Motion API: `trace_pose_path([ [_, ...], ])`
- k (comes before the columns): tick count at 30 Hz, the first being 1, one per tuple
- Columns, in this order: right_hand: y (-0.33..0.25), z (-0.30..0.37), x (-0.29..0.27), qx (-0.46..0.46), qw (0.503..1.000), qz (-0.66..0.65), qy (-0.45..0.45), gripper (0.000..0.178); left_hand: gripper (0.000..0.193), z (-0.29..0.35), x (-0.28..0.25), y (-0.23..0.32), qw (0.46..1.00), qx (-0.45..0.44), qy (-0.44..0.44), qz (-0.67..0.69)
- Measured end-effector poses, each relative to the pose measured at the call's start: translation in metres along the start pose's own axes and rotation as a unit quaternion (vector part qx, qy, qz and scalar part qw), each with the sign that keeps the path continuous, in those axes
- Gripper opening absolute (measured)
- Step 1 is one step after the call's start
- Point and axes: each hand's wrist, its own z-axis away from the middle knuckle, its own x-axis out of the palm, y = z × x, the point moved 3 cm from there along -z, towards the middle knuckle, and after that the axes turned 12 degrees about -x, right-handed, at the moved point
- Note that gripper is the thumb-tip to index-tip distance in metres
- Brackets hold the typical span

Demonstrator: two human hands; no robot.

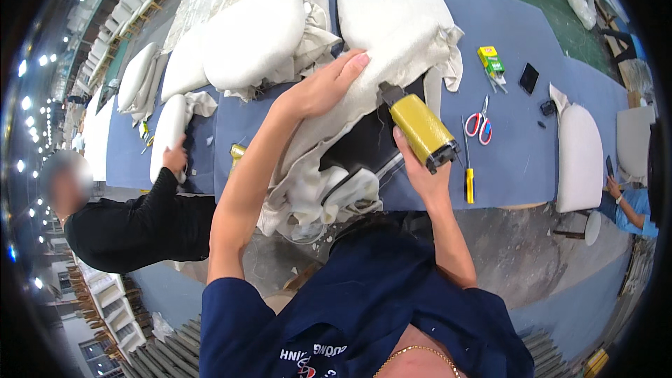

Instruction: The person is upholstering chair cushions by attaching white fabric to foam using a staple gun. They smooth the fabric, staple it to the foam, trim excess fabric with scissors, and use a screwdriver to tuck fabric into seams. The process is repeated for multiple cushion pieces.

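Observation:
My right hand [423,176] is wrapped round a yellow staple gun [424,128], whose dark nose points up and left toward the upholstery. Light cream fabric [392,63] drapes loosely over a padded piece with a black underside [360,141]. On that fabric, close to its edge, rests my left hand [329,87], its fingers stretched out and fairly flat; the thumb is hard to see. Crumpled folds of the same cloth [350,192] hang at the near table edge, between my forearms. A cream padded back [392,10] lies just beyond my left hand.
Right of the staple gun lie red-handled scissors [479,126], a yellow-handled screwdriver [470,185], a small yellow-green box [491,63] and a phone [528,78]. More cream cushions [255,35] line the blue table [518,161]. A co-worker in black [140,227] handles a cushion at the left.

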Motion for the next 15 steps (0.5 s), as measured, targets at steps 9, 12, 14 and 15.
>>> trace_pose_path([
  [9, 0.002, -0.008, 0.002, 0.18, 0.968, -0.17, -0.043, 0.036, 0.063, 0.032, 0.019, 0.012, 0.926, 0.154, 0.229, -0.258],
  [12, -0.001, -0.005, -0.003, -0.026, 0.994, -0.01, -0.109, 0.033, 0.072, 0.034, 0.022, 0.013, 0.929, 0.16, 0.206, -0.261],
  [14, 0.002, -0.001, -0.001, 0.04, 0.993, -0.068, -0.088, 0.028, 0.074, 0.037, 0.022, 0.015, 0.93, 0.159, 0.197, -0.265],
  [15, 0.002, 0.001, 0.0, 0.071, 0.99, -0.096, -0.079, 0.025, 0.077, 0.038, 0.021, 0.015, 0.933, 0.16, 0.19, -0.26],
])
